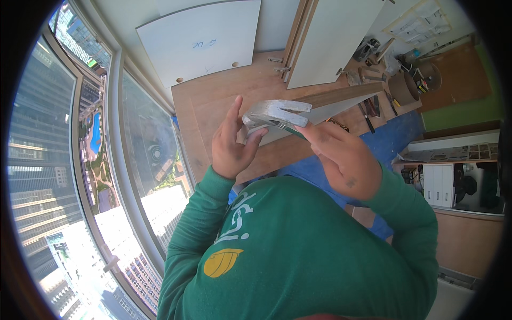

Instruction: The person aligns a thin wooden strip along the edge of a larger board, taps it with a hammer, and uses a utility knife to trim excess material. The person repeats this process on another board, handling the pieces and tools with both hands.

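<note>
A worn silver claw hammer (272,110) is up in front of my chest, its claw pointing right and its striking end left. My right hand (341,160) is closed on its handle close to the head; most of the handle is hidden. Beside the striking end is my left hand (232,146), fingers stretched upward and thumb apart, the thumb tip near the hammer's underside. Whether the thumb presses on something pale there, I cannot tell. Below the hammer stands a white panel (320,114) on edge, with a wood-grain edge (341,95) up.
A wooden worktop (205,114) carries a white board (202,45) leaning on the wall and a tall white panel (333,42). Hand tools (370,106) and a round brown container (404,88) stand at right. Blue sheeting (381,152) covers the floor; a large window (149,144) borders the left.
</note>
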`<state>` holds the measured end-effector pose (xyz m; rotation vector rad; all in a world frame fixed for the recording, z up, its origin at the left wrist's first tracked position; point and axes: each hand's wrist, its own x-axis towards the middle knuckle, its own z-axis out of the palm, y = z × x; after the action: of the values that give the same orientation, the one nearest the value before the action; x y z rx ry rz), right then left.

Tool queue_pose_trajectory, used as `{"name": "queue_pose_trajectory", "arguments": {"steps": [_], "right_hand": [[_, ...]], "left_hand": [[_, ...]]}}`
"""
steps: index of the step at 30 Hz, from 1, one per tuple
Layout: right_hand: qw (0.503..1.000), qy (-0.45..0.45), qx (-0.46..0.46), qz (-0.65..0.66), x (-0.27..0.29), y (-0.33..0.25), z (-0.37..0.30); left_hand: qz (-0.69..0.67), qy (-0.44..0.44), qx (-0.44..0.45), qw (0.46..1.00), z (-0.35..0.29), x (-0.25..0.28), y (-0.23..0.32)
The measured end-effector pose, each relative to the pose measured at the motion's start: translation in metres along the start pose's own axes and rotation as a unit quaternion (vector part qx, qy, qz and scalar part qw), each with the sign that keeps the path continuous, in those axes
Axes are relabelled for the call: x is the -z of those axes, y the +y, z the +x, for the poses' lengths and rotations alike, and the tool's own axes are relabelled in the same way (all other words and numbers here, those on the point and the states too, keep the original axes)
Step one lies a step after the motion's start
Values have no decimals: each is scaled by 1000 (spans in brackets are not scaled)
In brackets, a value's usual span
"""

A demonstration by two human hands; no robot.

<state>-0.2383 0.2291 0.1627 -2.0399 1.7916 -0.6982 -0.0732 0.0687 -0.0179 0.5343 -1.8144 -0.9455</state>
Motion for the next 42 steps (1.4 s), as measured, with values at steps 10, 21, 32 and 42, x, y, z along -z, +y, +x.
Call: {"name": "queue_pose_trajectory", "arguments": {"steps": [10, 21, 32, 42], "right_hand": [[996, 60, -65, -30, 17, 16, -23], [986, 72, -145, -37, 30, 33, -45], [976, 44, -210, -24, 36, 35, -51], [969, 145, -199, -18, 39, 44, -55]], "left_hand": [[17, 18, -42, 999, 1, -2, -3], [30, -22, -130, 991, 13, 4, 7], [139, -29, -140, 980, 31, 20, 44], [207, -113, -205, 950, 53, 12, 59]]}}
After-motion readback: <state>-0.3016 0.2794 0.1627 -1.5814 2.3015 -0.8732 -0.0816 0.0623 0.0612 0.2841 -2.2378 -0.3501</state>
